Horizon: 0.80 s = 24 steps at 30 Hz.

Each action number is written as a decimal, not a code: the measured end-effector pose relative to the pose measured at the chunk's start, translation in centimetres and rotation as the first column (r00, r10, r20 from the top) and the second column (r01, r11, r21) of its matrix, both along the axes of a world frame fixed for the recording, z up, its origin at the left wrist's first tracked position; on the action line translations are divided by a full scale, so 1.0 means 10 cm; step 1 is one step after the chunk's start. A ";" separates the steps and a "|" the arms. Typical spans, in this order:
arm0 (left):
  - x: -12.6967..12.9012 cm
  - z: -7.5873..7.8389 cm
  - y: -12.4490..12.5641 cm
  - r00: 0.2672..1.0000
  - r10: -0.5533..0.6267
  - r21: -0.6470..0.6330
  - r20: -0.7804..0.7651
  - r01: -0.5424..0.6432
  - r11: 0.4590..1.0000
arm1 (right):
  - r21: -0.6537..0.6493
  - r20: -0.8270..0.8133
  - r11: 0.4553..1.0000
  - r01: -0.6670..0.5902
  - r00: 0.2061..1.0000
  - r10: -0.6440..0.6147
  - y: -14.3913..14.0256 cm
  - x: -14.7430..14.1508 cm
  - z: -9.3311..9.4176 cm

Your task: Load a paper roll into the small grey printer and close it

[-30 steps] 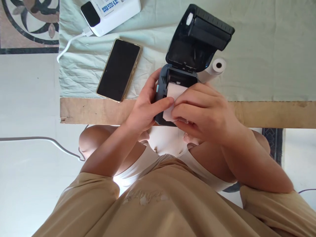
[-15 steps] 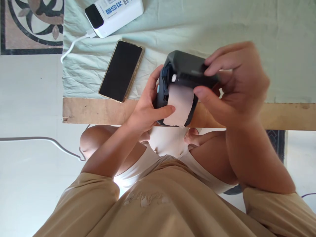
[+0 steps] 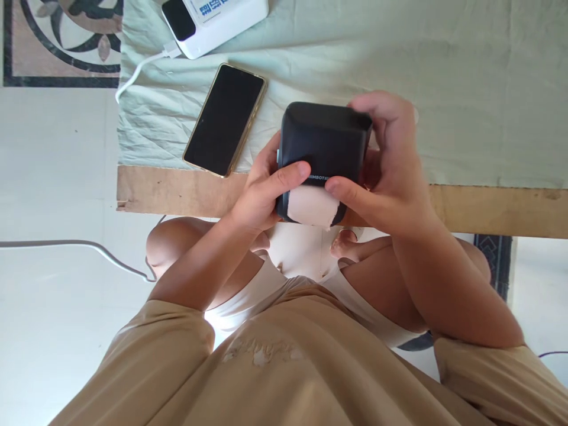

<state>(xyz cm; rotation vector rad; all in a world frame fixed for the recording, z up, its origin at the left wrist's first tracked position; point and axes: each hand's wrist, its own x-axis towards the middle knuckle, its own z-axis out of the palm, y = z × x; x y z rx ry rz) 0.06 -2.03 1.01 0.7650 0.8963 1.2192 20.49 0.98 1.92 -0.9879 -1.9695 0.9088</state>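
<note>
Between both hands, over the table's near edge, is a black label printer (image 3: 323, 142) with its lid down. A strip of pale paper (image 3: 313, 206) with a torn end sticks out of its near side. My left hand (image 3: 266, 195) grips the printer's left side, thumb on top of the lid. My right hand (image 3: 390, 165) is closed round the right side, its thumb by the lid's near edge and its fingers at the far right corner. The fingers beneath the printer are hidden.
A smartphone (image 3: 225, 118) with a dark screen lies left of the printer on the pale green cloth (image 3: 465, 106). Behind it sits a white power bank (image 3: 226, 23) with a white cable (image 3: 137, 74) plugged in. A bare wooden edge (image 3: 177, 192) runs along the table's front.
The printer's lid, raised and tilted before, has come down over the paper roll compartment. My right hand moved left and closer to the printer's body. The view shifted slightly.
</note>
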 end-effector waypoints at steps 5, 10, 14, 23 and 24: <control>-0.03 0.07 0.02 0.996 -0.084 0.004 0.031 0.084 0.996 | -0.232 -0.244 0.959 -0.163 0.964 0.105 0.04 0.00 -0.21; -0.02 0.07 0.01 0.995 -0.093 0.006 0.042 0.093 0.996 | -0.204 -0.241 0.971 -0.127 0.968 0.076 0.10 0.00 -0.29; -0.03 -0.02 0.05 0.998 -0.062 -0.005 0.013 0.062 0.998 | -0.236 -0.221 0.964 -0.124 0.973 0.071 0.13 -0.02 -0.29; 0.00 0.11 0.08 0.990 -0.019 -0.096 0.139 0.032 0.995 | -0.321 -0.190 0.946 -0.052 0.982 -0.011 0.05 -0.03 -0.15; 0.04 0.16 0.07 0.984 -0.003 -0.116 0.177 0.023 0.993 | -0.351 -0.171 0.936 -0.031 0.985 -0.031 0.04 -0.03 -0.13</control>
